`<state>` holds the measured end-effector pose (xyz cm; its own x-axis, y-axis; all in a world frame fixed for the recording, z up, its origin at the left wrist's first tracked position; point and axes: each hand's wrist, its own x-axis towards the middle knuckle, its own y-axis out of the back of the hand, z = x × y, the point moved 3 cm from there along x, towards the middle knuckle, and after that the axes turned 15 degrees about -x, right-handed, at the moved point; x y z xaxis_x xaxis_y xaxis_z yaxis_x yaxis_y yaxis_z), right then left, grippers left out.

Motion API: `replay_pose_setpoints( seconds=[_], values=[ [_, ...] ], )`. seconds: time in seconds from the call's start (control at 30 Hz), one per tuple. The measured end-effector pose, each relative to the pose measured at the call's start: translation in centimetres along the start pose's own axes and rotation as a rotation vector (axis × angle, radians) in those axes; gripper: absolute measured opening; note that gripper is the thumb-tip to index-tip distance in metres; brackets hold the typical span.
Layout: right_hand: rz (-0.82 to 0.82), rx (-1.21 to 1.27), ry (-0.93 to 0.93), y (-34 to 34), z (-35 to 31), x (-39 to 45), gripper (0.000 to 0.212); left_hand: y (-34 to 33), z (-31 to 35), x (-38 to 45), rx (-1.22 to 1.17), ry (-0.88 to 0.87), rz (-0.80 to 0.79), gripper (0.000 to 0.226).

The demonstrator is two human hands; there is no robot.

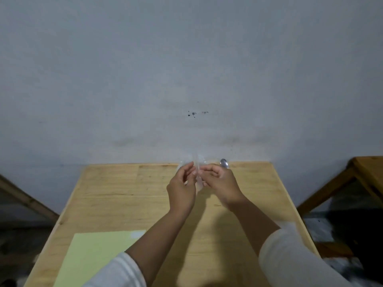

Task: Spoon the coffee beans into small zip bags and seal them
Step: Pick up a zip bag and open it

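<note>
My left hand [182,189] and my right hand [219,181] meet above the far middle of the wooden table [116,189]. Both pinch a small clear zip bag [197,172] that stands upright between the fingertips; the bag is faint and I cannot tell what is inside. A metal spoon [224,163] pokes up just behind my right hand, and it seems held in that same hand. No coffee beans are visible.
A pale green sheet [91,257] lies on the near left of the table. A grey wall [186,69] rises right behind the table's far edge. Wooden furniture [360,179] stands to the right, and a dark wooden frame [24,199] to the left.
</note>
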<state>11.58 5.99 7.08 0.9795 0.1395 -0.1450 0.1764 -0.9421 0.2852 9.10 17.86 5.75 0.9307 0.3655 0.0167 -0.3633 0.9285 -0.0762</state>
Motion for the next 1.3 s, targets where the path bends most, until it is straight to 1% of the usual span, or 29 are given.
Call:
replay_pose_setpoints(
  seconds=[0.13,0.2,0.3,0.37,0.4,0.47,0.57,0.67,0.77,0.9,1.0,1.07,1.17,1.23,1.3],
  values=[
    [0.026,-0.139,0.054,-2.6,-0.8,1.1,0.010,2.4,0.2,1.8,-0.098,0.090,0.010,0.025],
    [0.045,-0.200,0.083,-3.7,-1.2,1.4,0.012,3.1,0.2,2.5,-0.105,0.119,0.028,0.025],
    [0.107,-0.277,0.115,-4.8,-1.3,1.9,0.012,3.8,-0.2,3.3,-0.136,0.166,0.078,0.019],
    [0.129,-0.332,0.143,-5.0,-1.4,2.3,0.015,3.9,-0.6,3.6,-0.155,0.190,0.104,0.009],
    [0.138,-0.349,0.156,-4.9,-1.4,2.4,0.017,3.9,-0.7,3.8,-0.159,0.193,0.119,0.010],
    [0.150,-0.337,0.179,-4.6,-1.3,2.7,0.017,3.5,-0.7,4.0,-0.174,0.204,0.147,0.013],
    [0.155,-0.329,0.209,-3.9,-1.0,3.0,0.017,2.6,-0.7,4.0,-0.200,0.227,0.176,0.007],
    [0.136,-0.325,0.197,-3.2,-0.5,3.4,0.020,1.7,-0.5,3.9,-0.196,0.241,0.176,0.004],
    [0.115,-0.336,0.191,-2.5,-0.4,3.5,0.015,1.2,-0.4,3.8,-0.151,0.243,0.199,0.013],
    [0.122,-0.377,0.218,-2.0,-0.5,3.7,0.008,0.7,-0.6,3.8,-0.119,0.223,0.217,0.012],
    [0.128,-0.331,0.201,-2.0,-0.2,4.0,0.015,0.3,-0.6,3.7,-0.112,0.209,0.221,0.011],
    [0.091,-0.292,0.161,-1.9,0.0,4.2,0.012,0.1,-0.5,3.6,-0.101,0.195,0.222,0.008],
    [0.033,-0.266,0.113,-1.4,0.0,4.3,0.013,-0.1,-0.6,3.4,-0.095,0.190,0.229,0.009],
    [0.017,-0.295,0.112,-1.3,-0.1,4.3,0.020,-0.1,-0.7,3.3,-0.060,0.184,0.229,0.008],
    [0.015,-0.342,0.141,-1.3,-0.3,4.4,0.028,-0.1,-0.7,3.2,0.029,0.131,0.214,0.010]
  ],
)
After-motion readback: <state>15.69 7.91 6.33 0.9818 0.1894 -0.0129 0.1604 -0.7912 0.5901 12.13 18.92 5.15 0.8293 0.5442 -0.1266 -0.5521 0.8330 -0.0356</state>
